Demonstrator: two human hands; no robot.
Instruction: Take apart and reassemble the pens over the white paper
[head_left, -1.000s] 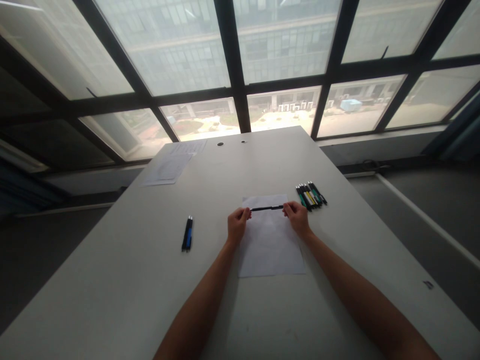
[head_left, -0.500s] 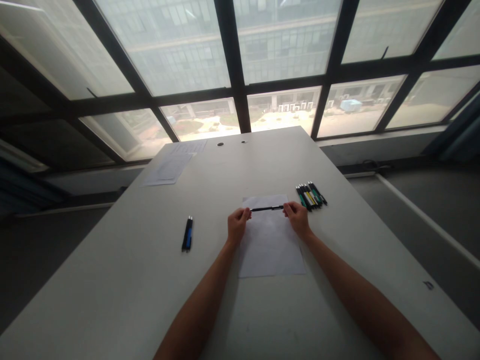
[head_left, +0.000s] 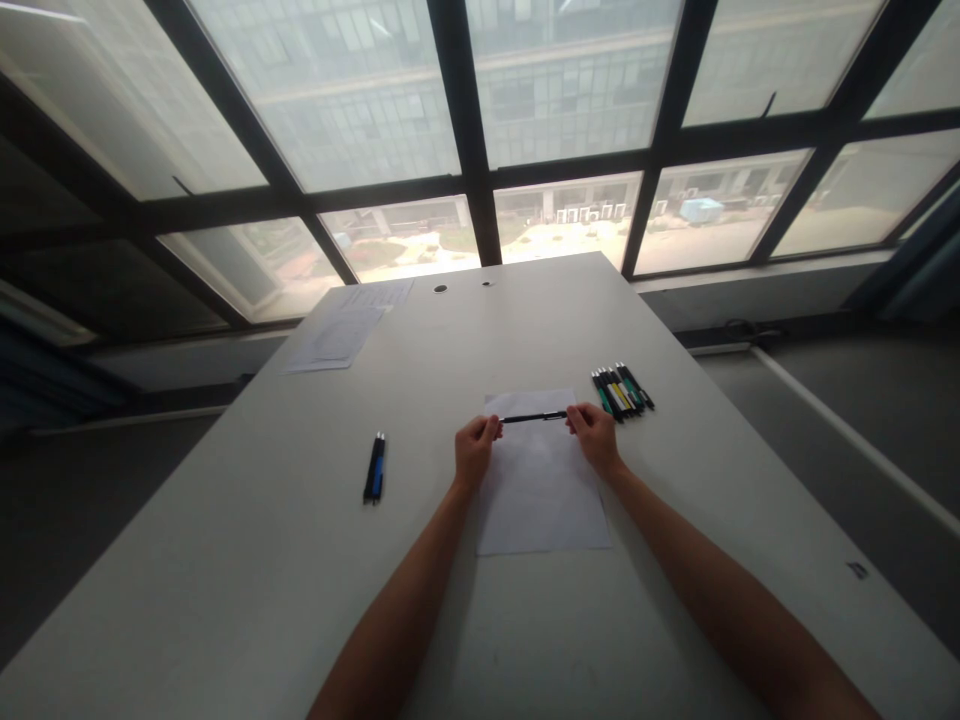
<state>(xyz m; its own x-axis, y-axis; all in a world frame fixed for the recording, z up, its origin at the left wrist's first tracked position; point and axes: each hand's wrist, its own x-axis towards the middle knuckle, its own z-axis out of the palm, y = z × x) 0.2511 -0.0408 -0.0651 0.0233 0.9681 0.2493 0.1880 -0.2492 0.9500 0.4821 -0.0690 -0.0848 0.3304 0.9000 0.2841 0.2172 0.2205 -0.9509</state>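
A black pen (head_left: 532, 417) is held level by its two ends, over the far part of a white sheet of paper (head_left: 541, 500). My left hand (head_left: 475, 447) pinches its left end between thumb and fingers. The right end, near the clip, is gripped by my right hand (head_left: 594, 434). Just beyond my right hand lies a row of several pens (head_left: 621, 391), black with green, yellow and white parts. Off to the left of my left hand, a small group of pens (head_left: 375, 468), black and blue, rests on the table.
The white table (head_left: 247, 560) stretches to a wall of windows with dark frames (head_left: 472, 130). Printed papers (head_left: 337, 338) lie at its far left. Two round fittings, one a dark hole (head_left: 440, 289), sit near the far edge. A small dark mark (head_left: 856, 570) shows at the right edge.
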